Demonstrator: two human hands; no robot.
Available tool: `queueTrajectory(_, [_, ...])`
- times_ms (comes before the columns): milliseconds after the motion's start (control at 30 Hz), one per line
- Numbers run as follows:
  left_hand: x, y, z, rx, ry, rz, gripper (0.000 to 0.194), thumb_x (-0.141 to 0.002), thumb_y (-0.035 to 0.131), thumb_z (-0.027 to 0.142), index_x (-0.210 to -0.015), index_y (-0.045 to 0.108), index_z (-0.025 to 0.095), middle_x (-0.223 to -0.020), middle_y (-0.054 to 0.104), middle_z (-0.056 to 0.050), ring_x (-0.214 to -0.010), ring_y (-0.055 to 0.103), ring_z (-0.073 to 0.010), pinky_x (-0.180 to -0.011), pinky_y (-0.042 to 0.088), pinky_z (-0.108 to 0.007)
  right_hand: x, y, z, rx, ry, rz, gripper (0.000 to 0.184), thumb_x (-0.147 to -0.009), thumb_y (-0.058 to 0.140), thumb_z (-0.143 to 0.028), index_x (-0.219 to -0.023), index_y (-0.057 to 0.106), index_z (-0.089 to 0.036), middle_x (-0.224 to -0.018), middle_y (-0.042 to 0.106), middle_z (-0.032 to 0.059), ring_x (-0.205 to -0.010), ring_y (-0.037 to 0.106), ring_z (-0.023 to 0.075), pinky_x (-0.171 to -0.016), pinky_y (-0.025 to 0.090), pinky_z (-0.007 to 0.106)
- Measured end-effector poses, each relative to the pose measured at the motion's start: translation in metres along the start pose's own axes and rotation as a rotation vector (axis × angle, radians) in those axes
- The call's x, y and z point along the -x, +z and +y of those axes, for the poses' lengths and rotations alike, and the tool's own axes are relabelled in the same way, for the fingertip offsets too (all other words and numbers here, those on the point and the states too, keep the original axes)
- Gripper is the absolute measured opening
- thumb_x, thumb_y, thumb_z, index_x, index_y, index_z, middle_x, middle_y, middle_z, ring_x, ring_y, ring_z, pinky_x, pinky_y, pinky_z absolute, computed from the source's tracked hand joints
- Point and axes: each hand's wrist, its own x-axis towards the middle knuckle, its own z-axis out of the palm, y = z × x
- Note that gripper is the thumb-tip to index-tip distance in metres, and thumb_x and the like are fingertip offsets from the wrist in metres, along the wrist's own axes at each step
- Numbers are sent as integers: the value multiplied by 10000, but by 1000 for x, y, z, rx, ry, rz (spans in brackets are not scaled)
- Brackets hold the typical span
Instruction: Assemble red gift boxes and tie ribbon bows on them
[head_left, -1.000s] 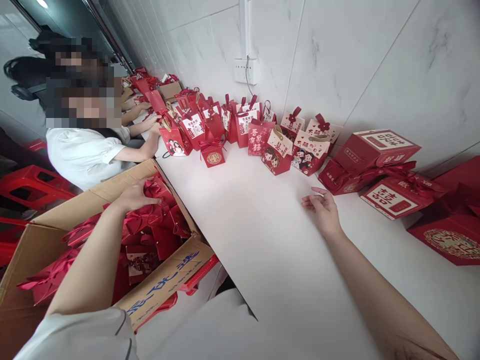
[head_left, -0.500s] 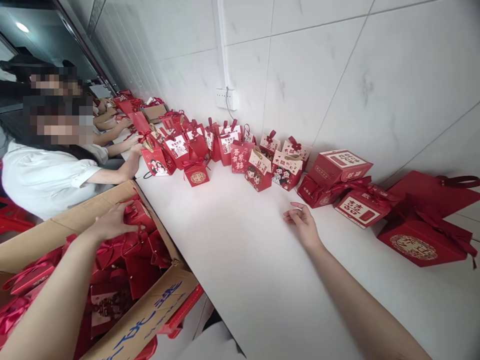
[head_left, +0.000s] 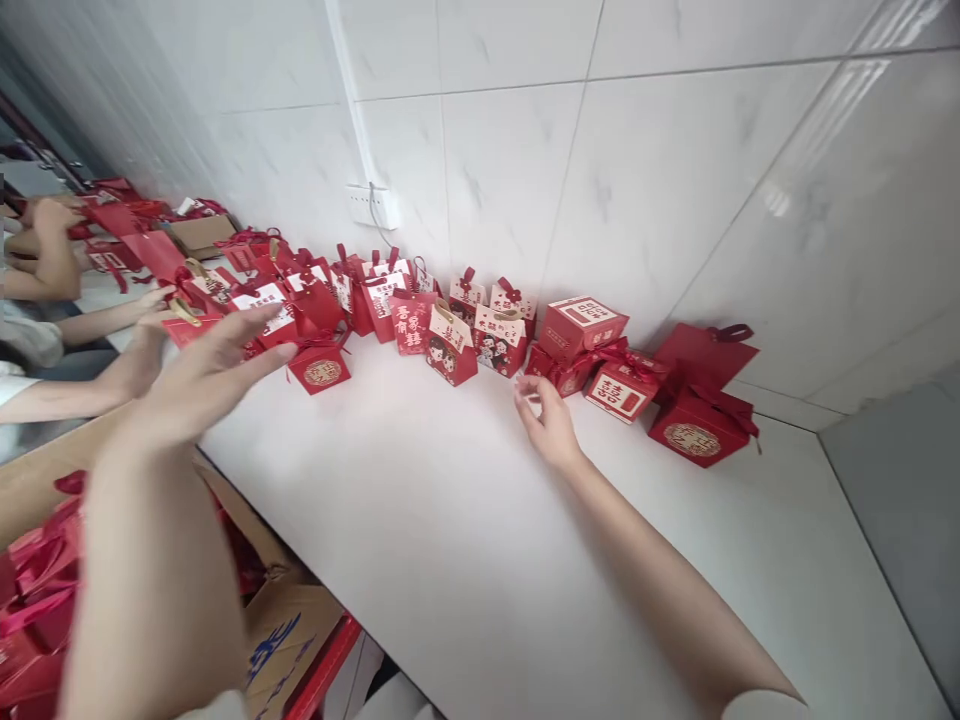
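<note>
My left hand [head_left: 206,375] is lifted above the table's near edge, fingers stretched out and apart, holding nothing. It hangs in front of a small red cube box with a ribbon [head_left: 320,366]. My right hand [head_left: 546,420] rests on the white table [head_left: 465,520], fingers loosely curled and empty, just short of the red boxes with ribbons [head_left: 611,380] by the wall. A row of small red gift bags [head_left: 450,345] lines the wall between my hands.
A cardboard carton [head_left: 277,620] full of red gift boxes stands low at my left, over a red stool. Other people's arms [head_left: 90,330] reach onto the table at far left. A wall socket [head_left: 371,205] sits above the bags. Flat red boxes [head_left: 701,420] lie at right.
My left hand has come up out of the carton, empty and spread, and my view has swung right. My right hand has stayed on the table.
</note>
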Motion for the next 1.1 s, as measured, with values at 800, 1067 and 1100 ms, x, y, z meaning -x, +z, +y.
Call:
queueTrajectory(800, [80,240,34,165,330,-604,303,-951,418,355,-1106,659,255,-1161,643,-35,-766,620,-158,-751,513,-315,-83,-94,3,488,62,349,1210,-693,764,-522,-1569,0,-185,-1519,308,221,-1420,264,417,-1120,18,714])
queueTrajectory(1067, [75,254,19,190,150,-404,315,-939,461,376,-1169,637,251,-1183,655,-42,-882,652,-186,-837,511,-350,-40,-96,-88,581,-140,-269,1090,-723,767,-503,-1575,149,-222,-1513,345,151,-1382,364,365,-1114,363,519])
queueTrajectory(1100, [73,256,17,238,110,-370,326,-939,465,376,-1185,627,236,-1188,653,-57,-983,646,-204,-863,510,-351,-34,-90,-90,605,-103,-372,1094,-719,774,-486,-1577,151,-215,-1500,372,154,-1358,401,365,-1096,386,515])
